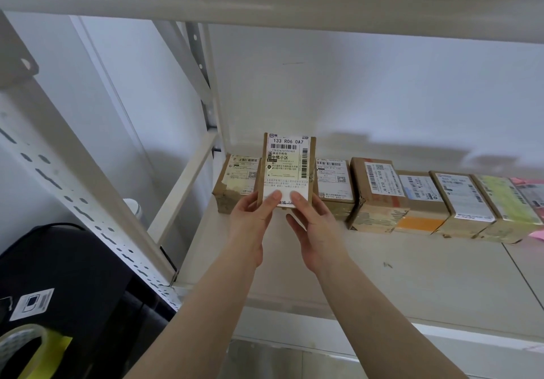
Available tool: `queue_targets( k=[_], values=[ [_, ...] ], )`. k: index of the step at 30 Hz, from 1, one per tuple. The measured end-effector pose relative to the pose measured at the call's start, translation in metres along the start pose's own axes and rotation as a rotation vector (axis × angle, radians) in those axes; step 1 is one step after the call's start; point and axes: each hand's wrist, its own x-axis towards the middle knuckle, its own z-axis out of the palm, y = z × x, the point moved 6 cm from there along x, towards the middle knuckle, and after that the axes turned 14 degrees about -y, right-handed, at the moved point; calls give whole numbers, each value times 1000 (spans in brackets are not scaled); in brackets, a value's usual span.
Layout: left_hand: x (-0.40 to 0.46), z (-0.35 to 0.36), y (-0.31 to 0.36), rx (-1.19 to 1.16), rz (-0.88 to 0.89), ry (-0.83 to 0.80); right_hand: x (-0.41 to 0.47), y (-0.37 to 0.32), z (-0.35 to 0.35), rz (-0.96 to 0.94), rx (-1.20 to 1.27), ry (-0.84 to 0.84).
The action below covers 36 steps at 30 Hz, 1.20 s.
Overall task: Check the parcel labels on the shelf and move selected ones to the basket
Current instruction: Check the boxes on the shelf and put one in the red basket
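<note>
Our two bare arms reach up from the bottom of the view, and we hold one small brown cardboard parcel with a big white label (287, 169) up in front of us. Our left hand (250, 219) grips its lower left edge, thumb pressed on the label. Our right hand (313, 225) grips the lower right edge the same way. Both hands are closed on the box, so it hangs in the air, just above the white shelf board (382, 266) and in front of the row.

We think the parcel is light and stiff, since fingers at one end keep it up. Its taped sides may be a bit slippery. Holding both side edges is best, so the label stays easy to read.

Behind it, the row of other brown cardboard parcels (412, 199) lies along the white wall, each with its own label. At the left stands the white metal shelf post with holes (73, 190). Low on the left sits a roll of clear packing tape (26, 349). We cannot see any basket.
</note>
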Motion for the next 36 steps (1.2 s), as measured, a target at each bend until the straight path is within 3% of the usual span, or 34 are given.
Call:
queue_targets(
  k=[16,23,36],
  values=[
    [9,-10,-17,118,-200,154,9,21,-9,216,22,132],
    [8,-13,-24,-54,-243,219,17,29,-3,238,151,172],
    [43,-57,-10,-124,-255,593,60,39,-1,284,-201,396]
  ],
)
